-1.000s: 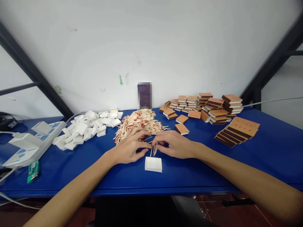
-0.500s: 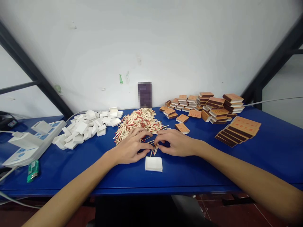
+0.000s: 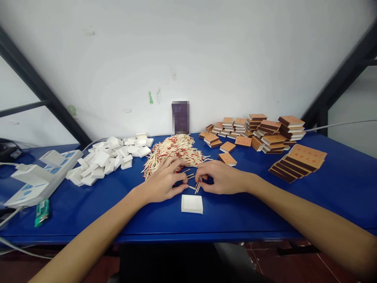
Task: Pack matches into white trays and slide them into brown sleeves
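Observation:
My right hand (image 3: 216,177) is closed in a pinch on several matches (image 3: 197,188), which point down toward the front. Close by on the left, my left hand (image 3: 166,180) has thumb and forefinger pressed together at the end of a single match (image 3: 192,187). That match reaches across toward the bunch in the right hand. A small white matchbox tray (image 3: 192,203) lies just in front of both hands, with nothing visible in it. Behind the left hand rises a large heap of red-tipped matches (image 3: 176,147), partly hidden by its fingers.
White trays (image 3: 101,159) lie piled at the left, beside a power strip (image 3: 44,184) and a green lighter (image 3: 42,212). Orange-and-brown matchbox sleeves (image 3: 272,139) stand in stacks at the back right, with a leaning row (image 3: 303,157) nearer. A dark pixelated object (image 3: 180,118) stands against the wall.
The hands have drawn slightly apart. The right hand has moved a little right with its matches, and a single match now lies crosswise at the left fingertips.

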`<state>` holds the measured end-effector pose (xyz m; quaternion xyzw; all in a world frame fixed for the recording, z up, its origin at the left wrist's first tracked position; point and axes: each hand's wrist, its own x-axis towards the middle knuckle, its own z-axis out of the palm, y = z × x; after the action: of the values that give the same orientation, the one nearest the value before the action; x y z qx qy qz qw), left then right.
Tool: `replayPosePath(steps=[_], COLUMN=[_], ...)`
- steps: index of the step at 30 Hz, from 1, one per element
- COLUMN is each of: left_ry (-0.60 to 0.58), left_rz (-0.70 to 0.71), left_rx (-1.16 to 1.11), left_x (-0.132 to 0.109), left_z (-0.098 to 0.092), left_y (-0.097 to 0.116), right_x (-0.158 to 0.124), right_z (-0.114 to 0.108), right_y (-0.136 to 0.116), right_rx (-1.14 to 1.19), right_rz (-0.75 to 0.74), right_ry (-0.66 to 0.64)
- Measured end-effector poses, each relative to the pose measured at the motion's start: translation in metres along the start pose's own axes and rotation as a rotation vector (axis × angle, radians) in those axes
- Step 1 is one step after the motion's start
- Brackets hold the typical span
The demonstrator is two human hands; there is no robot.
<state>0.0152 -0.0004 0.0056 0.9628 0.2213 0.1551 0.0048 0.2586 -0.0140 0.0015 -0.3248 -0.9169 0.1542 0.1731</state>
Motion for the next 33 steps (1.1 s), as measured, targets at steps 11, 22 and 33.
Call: replayPosePath(steps=[11,22,33], left_ry=[0.068,0.121,0.132], left_rz=[-0.010,-0.065,-0.116], left_rx=[0.046,0.041,0.103], left_x=[0.001,0.002,0.002], left_z=[0.007,0.009,0.012], left_y=[-0.002,-0.002,-0.004], right_x=[0.001,0.000,0.001], right_z=[-0.003,-0.007,-0.002], right_y=[0.004,0.002,0.005], right_rx=[-0.034,-0.053,-0.047], right_rz=[0.042,0.056,0.070], right_ry=[0.043,0.032,0.040])
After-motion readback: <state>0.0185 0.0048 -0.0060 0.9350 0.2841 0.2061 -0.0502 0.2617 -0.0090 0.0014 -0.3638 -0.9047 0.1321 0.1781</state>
